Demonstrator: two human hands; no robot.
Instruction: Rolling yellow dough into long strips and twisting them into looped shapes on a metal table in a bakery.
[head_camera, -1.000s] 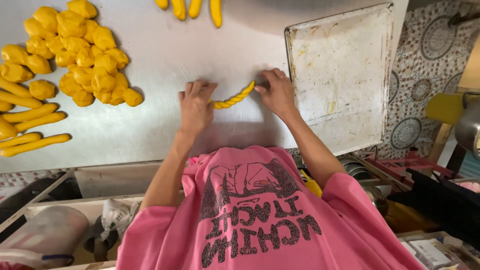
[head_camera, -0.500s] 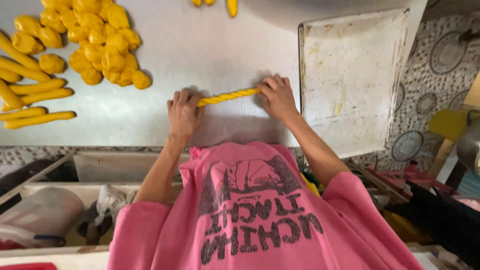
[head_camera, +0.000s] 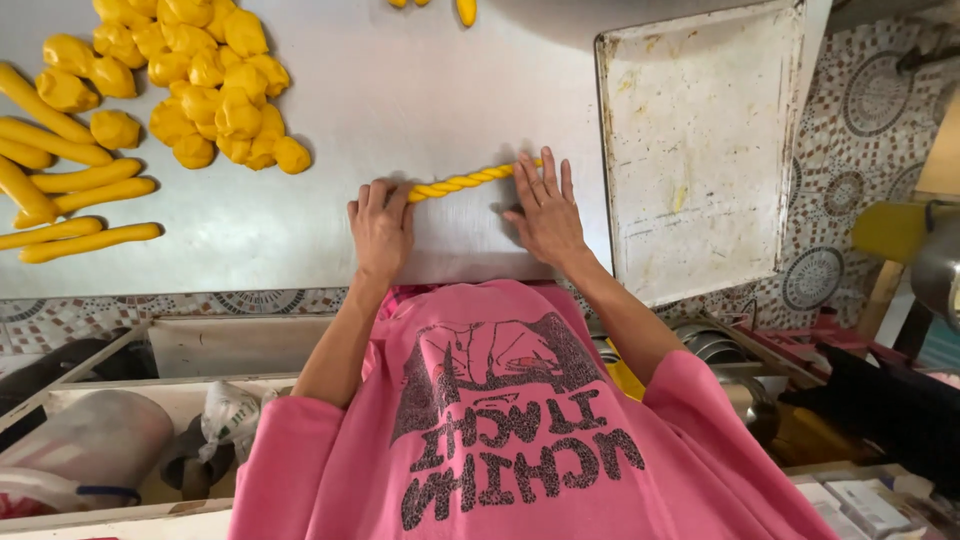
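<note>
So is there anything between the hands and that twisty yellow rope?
No. Both hands already rest on the twisted yellow dough rope: the left hand on one end, the right hand on the other. Nothing lies between.

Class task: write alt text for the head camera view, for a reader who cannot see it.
Two bare hands, left hand and right hand, press flat on the ends of a twisted yellow dough rope on a steel table. Yellow dough pieces lie upper left; an empty baking tray sits right.

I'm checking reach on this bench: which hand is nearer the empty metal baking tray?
Right. The right hand lies flat on one end of the twisted dough rope, just beside the tray. The left hand presses the rope's far end, farther away.
</note>
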